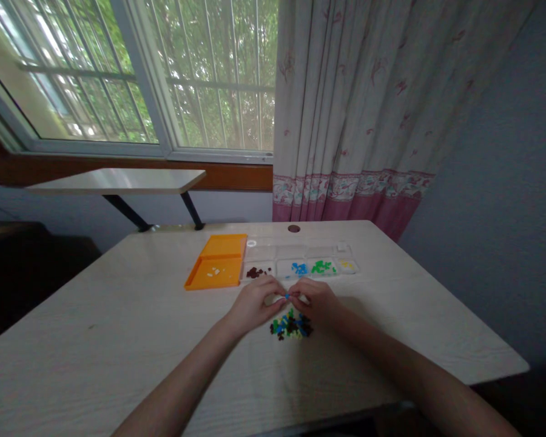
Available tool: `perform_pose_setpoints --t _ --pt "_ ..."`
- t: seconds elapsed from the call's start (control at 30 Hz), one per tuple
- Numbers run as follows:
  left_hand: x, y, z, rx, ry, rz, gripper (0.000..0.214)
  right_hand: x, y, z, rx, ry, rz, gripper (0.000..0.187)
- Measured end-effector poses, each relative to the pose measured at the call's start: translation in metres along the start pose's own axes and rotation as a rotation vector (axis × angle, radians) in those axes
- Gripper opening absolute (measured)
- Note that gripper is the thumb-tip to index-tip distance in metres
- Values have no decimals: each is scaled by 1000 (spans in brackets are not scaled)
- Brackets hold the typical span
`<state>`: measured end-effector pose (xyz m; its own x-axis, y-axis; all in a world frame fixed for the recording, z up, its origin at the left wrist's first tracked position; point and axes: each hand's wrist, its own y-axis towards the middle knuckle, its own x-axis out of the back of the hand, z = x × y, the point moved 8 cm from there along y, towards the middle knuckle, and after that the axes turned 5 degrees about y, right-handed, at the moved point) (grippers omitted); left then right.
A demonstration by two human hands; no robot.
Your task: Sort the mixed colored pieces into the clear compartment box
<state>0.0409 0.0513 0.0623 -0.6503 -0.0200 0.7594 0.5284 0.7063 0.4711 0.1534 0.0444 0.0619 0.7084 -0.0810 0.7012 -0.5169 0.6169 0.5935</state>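
Observation:
My left hand [258,302] and my right hand [316,300] meet fingertip to fingertip above the table. Pinched between them is a small blue building brick [287,296]; its exact shape is too small to make out. Just below the hands lies a mixed pile of small bricks [292,325] in blue, green, dark brown and pale yellow. Behind the hands, a clear compartment tray holds dark brown pieces [257,272], blue pieces [299,268], green pieces [323,267] and a few yellow pieces [346,264], each colour in its own section.
An orange open case [216,261] with a few white pieces [216,271] stands left of the tray. A raised shelf [118,179] on black legs is at the back left of the table [131,340]. Behind hang curtains [346,109] beside a barred window.

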Motion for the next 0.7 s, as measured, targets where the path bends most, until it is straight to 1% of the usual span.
perform_pose_setpoints --t 0.07,0.13,0.2,0.3,0.4,0.5,0.7 --pt "2 1 1 20 -6 14 11 -1 -1 -1 17 0 -8 8" --pt "1 1 5 59 -4 72 14 0 -1 -4 27 -20 -19 8" --pt "-3 -2 11 110 10 189 16 4 -2 -8 36 -63 -49 9" --pt "-14 -11 22 172 -15 395 24 16 -1 -13 64 -131 -132 10" --pt "-25 -19 27 204 -86 528 29 30 0 -14 93 -174 -217 9" --pt "-29 -21 26 199 -79 567 31 40 1 -15 86 -202 -271 10" --pt "-28 -16 15 136 -84 573 12 47 3 -19 61 -219 -285 11"
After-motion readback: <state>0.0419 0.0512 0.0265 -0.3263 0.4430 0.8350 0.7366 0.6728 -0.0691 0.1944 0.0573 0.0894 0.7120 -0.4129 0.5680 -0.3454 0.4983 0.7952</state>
